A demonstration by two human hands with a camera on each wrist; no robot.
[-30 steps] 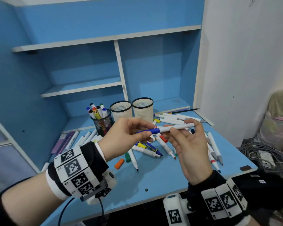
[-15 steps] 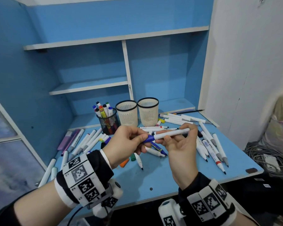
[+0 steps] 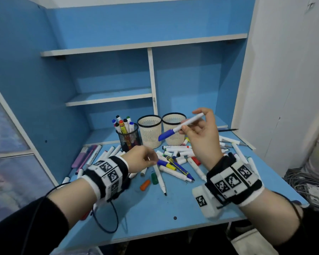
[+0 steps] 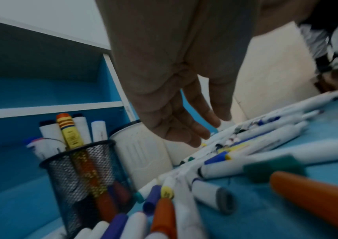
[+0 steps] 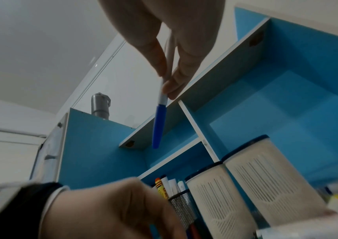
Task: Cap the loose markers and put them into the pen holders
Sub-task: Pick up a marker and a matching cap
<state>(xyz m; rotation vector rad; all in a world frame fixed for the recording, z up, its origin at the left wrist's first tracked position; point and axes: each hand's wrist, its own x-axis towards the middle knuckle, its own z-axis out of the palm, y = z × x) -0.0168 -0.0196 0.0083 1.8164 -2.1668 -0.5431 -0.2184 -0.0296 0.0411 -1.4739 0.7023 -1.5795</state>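
Markers are the business here, and the one that matters is the blue-capped marker [image 3: 180, 127], now pinched only in the right hand [image 3: 203, 137], lifted and tilted cap-down over the two white mesh holders [image 3: 174, 128]. Half a second ago both hands held it level in front of the body, the left at the cap end; since then the left hand [image 3: 140, 159] has let go and dropped to the pile of loose markers [image 3: 175, 162] on the blue desk [image 3: 173, 208]. The wrist view shows its fingers [image 4: 186, 127] straight and relaxed just above the pile, holding nothing. The blue cap [image 5: 158, 126] looks seated on the barrel, so capping appears done and dropping it into a holder should follow. The black mesh holder [image 3: 128, 138] beside the white ones already stands full of markers. Many markers and stray caps, such as an orange cap [image 3: 145, 185], still lie on the desk, so most of the task remains.
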